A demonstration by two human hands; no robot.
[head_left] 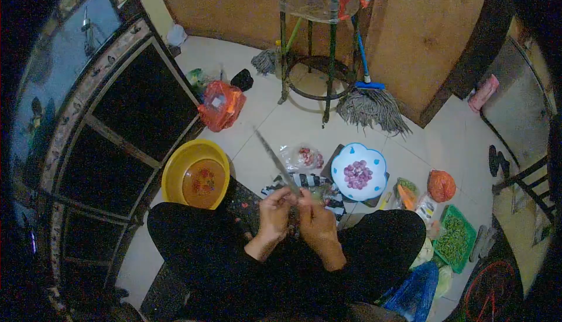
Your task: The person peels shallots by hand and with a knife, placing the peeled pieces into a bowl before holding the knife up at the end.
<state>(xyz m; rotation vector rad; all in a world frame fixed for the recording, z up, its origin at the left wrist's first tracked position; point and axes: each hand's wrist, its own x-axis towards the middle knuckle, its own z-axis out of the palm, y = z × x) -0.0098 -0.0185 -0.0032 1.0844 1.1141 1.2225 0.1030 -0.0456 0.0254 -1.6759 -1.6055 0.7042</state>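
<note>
My right hand (319,225) is closed around the lower end of a long knife (274,157), whose blade points up and to the left. Close beside it, my left hand (274,219) has its fingers pinched together near the base of the blade; whatever they hold is too small to make out. Under and beyond the hands lies a black-and-white patterned cloth or bag (301,180). A clear plastic bag (304,156) with small reddish pieces rests just past it. Right of that, a white flower-shaped plate (374,170) holds several purple pieces.
A yellow basin (168,176) with brownish liquid is at the left. Red plastic bag (222,105) lies behind it. At the right are a green basket (470,252) of green vegetables and an orange-red bag (441,186). A stand (331,59) and a mop (374,110) are ahead.
</note>
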